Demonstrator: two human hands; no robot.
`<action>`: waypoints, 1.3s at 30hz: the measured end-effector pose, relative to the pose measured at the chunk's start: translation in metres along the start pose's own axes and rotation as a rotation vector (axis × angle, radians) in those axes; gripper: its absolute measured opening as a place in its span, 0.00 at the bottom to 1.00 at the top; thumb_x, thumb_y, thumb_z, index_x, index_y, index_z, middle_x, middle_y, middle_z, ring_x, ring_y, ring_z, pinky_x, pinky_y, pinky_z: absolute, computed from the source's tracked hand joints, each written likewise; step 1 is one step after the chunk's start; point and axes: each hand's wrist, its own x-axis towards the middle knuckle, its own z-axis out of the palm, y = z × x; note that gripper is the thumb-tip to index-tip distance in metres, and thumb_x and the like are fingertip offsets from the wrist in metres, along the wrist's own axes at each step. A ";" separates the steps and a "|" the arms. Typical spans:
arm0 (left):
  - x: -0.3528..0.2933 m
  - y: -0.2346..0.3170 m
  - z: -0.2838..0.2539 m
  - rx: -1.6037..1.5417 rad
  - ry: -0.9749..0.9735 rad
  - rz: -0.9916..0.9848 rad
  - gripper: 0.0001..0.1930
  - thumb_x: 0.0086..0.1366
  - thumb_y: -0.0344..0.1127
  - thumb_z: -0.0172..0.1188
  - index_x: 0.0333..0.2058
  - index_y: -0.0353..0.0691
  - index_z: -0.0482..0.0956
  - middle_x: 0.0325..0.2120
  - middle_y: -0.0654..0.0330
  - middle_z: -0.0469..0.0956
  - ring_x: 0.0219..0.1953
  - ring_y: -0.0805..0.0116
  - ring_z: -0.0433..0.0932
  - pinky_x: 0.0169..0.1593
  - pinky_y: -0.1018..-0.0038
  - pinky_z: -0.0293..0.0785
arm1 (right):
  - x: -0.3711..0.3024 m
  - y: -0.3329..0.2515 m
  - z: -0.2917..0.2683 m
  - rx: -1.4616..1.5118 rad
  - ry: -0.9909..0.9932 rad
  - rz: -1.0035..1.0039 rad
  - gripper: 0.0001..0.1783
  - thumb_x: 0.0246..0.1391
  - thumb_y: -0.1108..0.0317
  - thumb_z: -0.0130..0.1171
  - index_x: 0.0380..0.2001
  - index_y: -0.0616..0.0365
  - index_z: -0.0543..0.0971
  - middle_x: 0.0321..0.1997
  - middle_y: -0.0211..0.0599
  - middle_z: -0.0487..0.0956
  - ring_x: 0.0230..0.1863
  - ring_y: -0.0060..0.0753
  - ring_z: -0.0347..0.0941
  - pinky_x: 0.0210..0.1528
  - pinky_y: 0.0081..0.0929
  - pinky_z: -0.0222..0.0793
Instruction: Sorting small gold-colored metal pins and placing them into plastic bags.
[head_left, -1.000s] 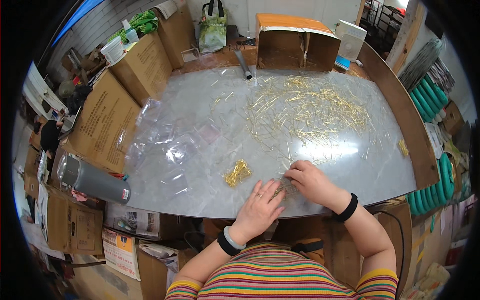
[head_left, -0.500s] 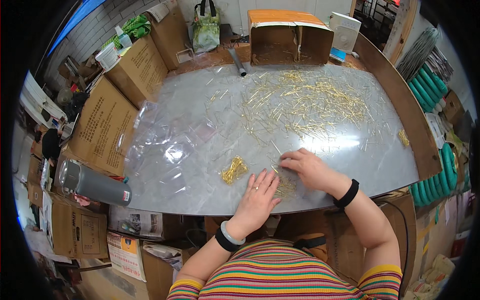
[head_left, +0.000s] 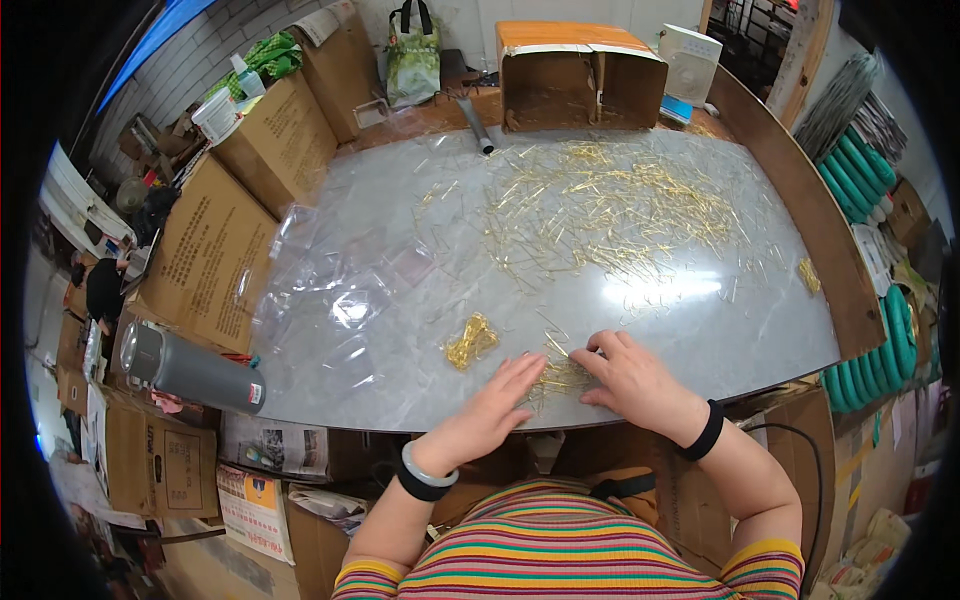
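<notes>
A small pile of thin gold-coloured metal pins [head_left: 560, 378] lies near the front edge of the table, between my two hands. My left hand [head_left: 487, 402] rests at its left side, fingers stretched out and together, the thumb apart. From the right, my right hand [head_left: 645, 385] borders the same pile, fingers bent and thumb apart from the index finger; nothing shows held in it. A bundled heap of gold pins [head_left: 471, 341] sits just left of my left hand. Farther back, many more loose gold pins [head_left: 640, 205] are strewn across the table.
Clear plastic boxes [head_left: 345, 300] cover the table's left part. A grey bottle [head_left: 195, 368] stands at the left edge beside cardboard boxes [head_left: 205, 250]. At the back are a grey tube [head_left: 474, 125] and an open carton [head_left: 580, 75]. A brown board [head_left: 800, 210] borders the right.
My left hand has drawn back a little to the left and turned onto its side. My right hand has moved slightly nearer and right, and more of the small pile shows between them.
</notes>
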 end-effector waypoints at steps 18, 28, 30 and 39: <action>0.013 0.012 0.030 0.308 0.191 -0.138 0.41 0.61 0.35 0.68 0.68 0.30 0.57 0.66 0.42 0.62 0.71 0.39 0.55 0.73 0.49 0.51 | 0.029 0.012 0.004 0.046 -0.149 -0.204 0.38 0.43 0.57 0.75 0.59 0.53 0.74 0.56 0.45 0.73 0.57 0.53 0.68 0.59 0.42 0.69; 0.021 0.021 0.039 0.367 0.188 -0.091 0.37 0.63 0.39 0.66 0.66 0.32 0.62 0.64 0.45 0.65 0.70 0.42 0.58 0.72 0.48 0.52 | -0.024 -0.015 -0.003 -0.001 0.184 0.099 0.40 0.42 0.61 0.75 0.59 0.62 0.72 0.61 0.48 0.72 0.57 0.53 0.69 0.59 0.42 0.69; 0.025 0.019 0.044 0.378 0.200 -0.080 0.35 0.63 0.38 0.66 0.66 0.34 0.64 0.63 0.48 0.67 0.69 0.42 0.59 0.71 0.48 0.54 | -0.027 -0.012 0.014 0.088 0.206 0.082 0.37 0.45 0.65 0.73 0.59 0.61 0.72 0.60 0.48 0.73 0.56 0.52 0.69 0.59 0.42 0.68; 0.031 0.023 0.054 0.442 0.318 -0.076 0.29 0.61 0.36 0.67 0.59 0.36 0.71 0.56 0.52 0.73 0.63 0.42 0.66 0.68 0.48 0.58 | -0.035 -0.035 0.070 0.350 0.592 0.280 0.35 0.49 0.86 0.51 0.64 0.70 0.63 0.68 0.63 0.62 0.68 0.65 0.61 0.70 0.48 0.59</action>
